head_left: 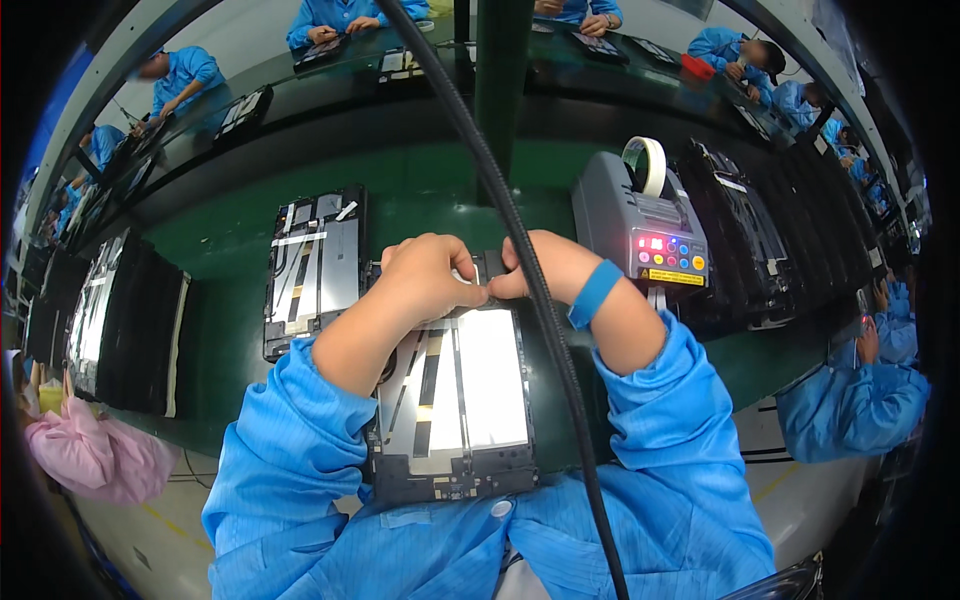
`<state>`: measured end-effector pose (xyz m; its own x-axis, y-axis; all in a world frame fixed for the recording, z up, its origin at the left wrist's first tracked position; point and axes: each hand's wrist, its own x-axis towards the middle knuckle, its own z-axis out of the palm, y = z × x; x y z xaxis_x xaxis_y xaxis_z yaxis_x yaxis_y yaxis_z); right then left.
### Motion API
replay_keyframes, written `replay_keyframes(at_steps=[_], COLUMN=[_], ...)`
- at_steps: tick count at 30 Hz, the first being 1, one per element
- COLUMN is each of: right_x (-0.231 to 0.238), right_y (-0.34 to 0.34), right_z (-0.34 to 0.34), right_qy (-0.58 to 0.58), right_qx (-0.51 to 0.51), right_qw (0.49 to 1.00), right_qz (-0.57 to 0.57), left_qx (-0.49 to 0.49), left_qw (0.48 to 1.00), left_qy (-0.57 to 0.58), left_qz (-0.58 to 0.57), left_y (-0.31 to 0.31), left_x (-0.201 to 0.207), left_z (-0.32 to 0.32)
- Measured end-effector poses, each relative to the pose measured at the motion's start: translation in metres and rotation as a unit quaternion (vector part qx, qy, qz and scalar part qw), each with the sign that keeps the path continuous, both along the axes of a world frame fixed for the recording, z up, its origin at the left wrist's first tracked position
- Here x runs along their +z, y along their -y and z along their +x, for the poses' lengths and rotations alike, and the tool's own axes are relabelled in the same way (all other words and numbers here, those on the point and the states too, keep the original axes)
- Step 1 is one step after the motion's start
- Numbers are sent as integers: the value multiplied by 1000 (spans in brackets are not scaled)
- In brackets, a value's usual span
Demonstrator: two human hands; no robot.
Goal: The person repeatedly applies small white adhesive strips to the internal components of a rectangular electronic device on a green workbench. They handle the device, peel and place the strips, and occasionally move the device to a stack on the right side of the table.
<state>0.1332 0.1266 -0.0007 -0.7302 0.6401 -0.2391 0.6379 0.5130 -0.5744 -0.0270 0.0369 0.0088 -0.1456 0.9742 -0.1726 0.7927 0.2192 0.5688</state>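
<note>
An opened tablet-like device (495, 380) lies in front of me, its silver inner plates and dark frame showing. My left hand (425, 275) is at its far edge, closed, with thumb and fingertips pinched together. Right beside it, my right hand (540, 268) is also closed, its thumb tip almost against the left one. Whatever sits between the fingertips is too small to make out. A blue band (596, 294) circles my right wrist. To the left rests a second opened device (335, 262) with a pale strip across it.
A grey tape dispenser (610, 205) with a tape roll (652, 168) stands at the right, by a row of dark device panels (745, 230). More panels (125, 320) stack at left. A black cable (535, 270) hangs across my view. Co-workers (190, 80) sit around.
</note>
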Motion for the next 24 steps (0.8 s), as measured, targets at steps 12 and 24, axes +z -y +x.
replay_keyframes(at_steps=[12,24], right_x=[-91,-98], right_y=[20,114], right_z=[0,56], right_qy=[-351,-275], right_qx=[-208,-45], right_qw=[878,960], right_qz=[-249,-3], left_qx=[7,25], left_qw=[1000,976], left_qy=[0,154], left_qz=[10,153], left_y=[-3,163], left_x=[-6,-44], left_z=[2,-23])
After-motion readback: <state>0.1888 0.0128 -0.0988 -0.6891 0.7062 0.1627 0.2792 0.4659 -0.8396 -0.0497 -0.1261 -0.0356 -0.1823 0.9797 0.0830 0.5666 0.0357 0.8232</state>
